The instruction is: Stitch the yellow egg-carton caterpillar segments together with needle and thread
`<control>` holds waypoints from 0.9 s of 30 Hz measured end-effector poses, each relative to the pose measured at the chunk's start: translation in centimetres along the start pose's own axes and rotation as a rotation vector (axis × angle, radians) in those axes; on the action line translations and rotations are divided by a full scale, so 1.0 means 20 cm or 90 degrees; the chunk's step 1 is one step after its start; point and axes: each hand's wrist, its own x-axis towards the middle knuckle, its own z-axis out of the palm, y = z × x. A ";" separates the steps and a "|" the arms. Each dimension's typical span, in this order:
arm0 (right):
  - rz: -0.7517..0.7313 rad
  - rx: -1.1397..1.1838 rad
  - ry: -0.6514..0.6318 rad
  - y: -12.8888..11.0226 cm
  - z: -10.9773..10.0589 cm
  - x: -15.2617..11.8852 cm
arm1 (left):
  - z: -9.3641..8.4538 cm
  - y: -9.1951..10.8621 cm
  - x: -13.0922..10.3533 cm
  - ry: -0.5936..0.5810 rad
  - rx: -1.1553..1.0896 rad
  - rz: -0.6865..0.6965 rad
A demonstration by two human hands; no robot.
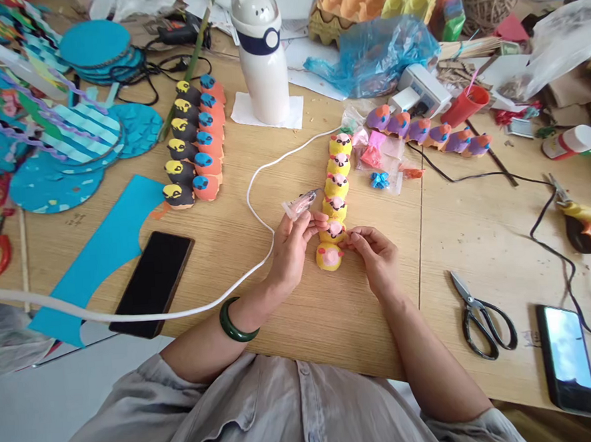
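A strip of yellow egg-carton cups (pixel 336 186), decorated with pink and dark pieces like small animal faces, lies lengthwise in front of me. My left hand (pixel 290 251) is closed on a small clear plastic packet (pixel 299 205) with something pinkish inside. Its fingertips also reach the left side of the second-nearest cup. On the other side of that cup, my right hand (pixel 376 255) pinches with thumb and forefinger close to the strip's edge; whatever lies between them is too small to make out. The nearest cup (pixel 329 257) bears a pink face patch and ears without dark marks.
Black-handled scissors (pixel 481 316) and a phone (pixel 567 358) lie right, below a yellow glue gun (pixel 589 226). Left are another phone (pixel 152 283), blue card (pixel 102 249) and black-and-orange carton strips (pixel 193 144). A white cable (pixel 253 190) loops past a bottle (pixel 264 63).
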 end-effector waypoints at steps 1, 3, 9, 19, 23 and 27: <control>-0.006 0.002 0.002 0.00 0.00 0.00 | 0.00 0.01 0.00 -0.007 -0.004 0.018; -0.044 -0.003 0.014 0.00 0.00 -0.01 | 0.01 0.04 -0.01 -0.042 -0.025 0.027; -0.276 -0.141 0.000 -0.03 0.02 -0.09 | 0.04 0.10 -0.05 -0.199 -0.174 -0.176; -0.441 -0.273 0.028 -0.06 0.03 -0.13 | 0.04 0.05 -0.11 -0.297 -0.190 -0.255; -0.385 -0.300 -0.012 -0.09 0.02 -0.11 | 0.02 0.03 -0.12 -0.342 -0.050 -0.155; -0.297 -0.258 -0.048 -0.10 0.02 -0.11 | 0.00 0.04 -0.13 -0.384 0.163 -0.031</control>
